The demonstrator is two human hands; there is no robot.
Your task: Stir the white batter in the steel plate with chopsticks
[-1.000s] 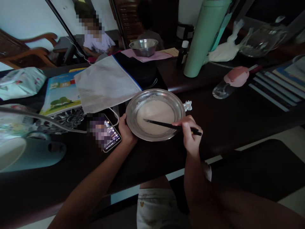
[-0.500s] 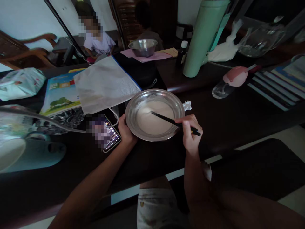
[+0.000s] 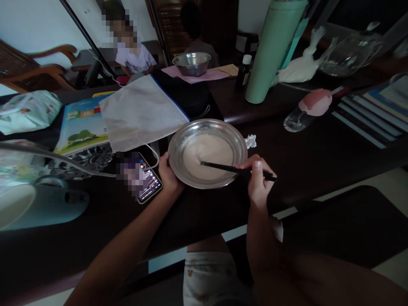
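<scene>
A shiny metal bowl (image 3: 238,146) holds a pale, milky batter (image 3: 213,151) with swirl marks on its surface. My left hand (image 3: 170,174) grips the bowl's left rim, thumb on top and fingers hidden beneath. In my right hand (image 3: 259,178) are dark chopsticks (image 3: 219,166), held at the bowl's right side and slanting left. Their tips dip into the batter left of centre. A lit phone (image 3: 145,182) lies just left of my left hand, with a white cable (image 3: 154,153) near it.
Behind the bowl lies a mesh zip pouch (image 3: 143,114). A green tumbler (image 3: 270,55), a dark bottle (image 3: 244,72) and a pink-capped clear bottle (image 3: 310,106) stand or lie to the right. At far left is a light-blue mug (image 3: 47,208). Another metal bowl (image 3: 192,66) and two people are beyond.
The chopstick tips have moved down and slightly left through the batter, and my right hand has shifted a little right. My left hand and the bowl stay nearly still.
</scene>
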